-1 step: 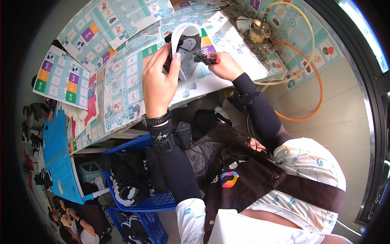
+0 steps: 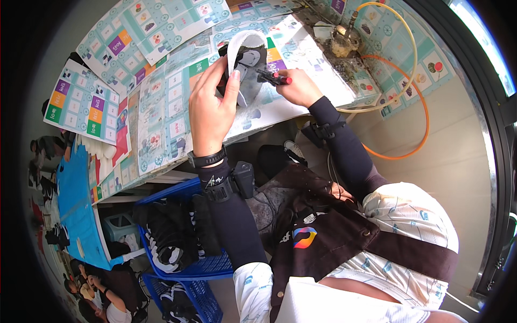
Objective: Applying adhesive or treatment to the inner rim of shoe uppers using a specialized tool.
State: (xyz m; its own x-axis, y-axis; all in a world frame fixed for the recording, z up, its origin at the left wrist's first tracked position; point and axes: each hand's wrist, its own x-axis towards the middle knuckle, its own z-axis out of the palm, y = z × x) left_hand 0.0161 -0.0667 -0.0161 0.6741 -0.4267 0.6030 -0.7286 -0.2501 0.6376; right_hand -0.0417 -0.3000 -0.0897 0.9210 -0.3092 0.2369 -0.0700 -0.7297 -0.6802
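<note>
My left hand (image 2: 211,110) is wrapped round a black and grey shoe upper (image 2: 250,67), which has a pale, curved fabric edge. Its thumb presses on the near side, while the other fingers are partly hidden behind the piece. My right hand (image 2: 300,88) is closed on a small black tool with red ends (image 2: 276,78); its exact kind is unclear. The tool's dark tip points left and reaches the upper's right side. Both hands are over the near part of the paper-covered worktable (image 2: 175,121).
Blue baskets (image 2: 202,276) of black-and-white shoes stand below on the left. At the table's right back is a crusted pot (image 2: 344,42), with a yellow hose (image 2: 413,54) and an orange hose (image 2: 425,126) beside it. Printed sheets (image 2: 86,102) overhang the left edge. People (image 2: 110,293) sit farther left.
</note>
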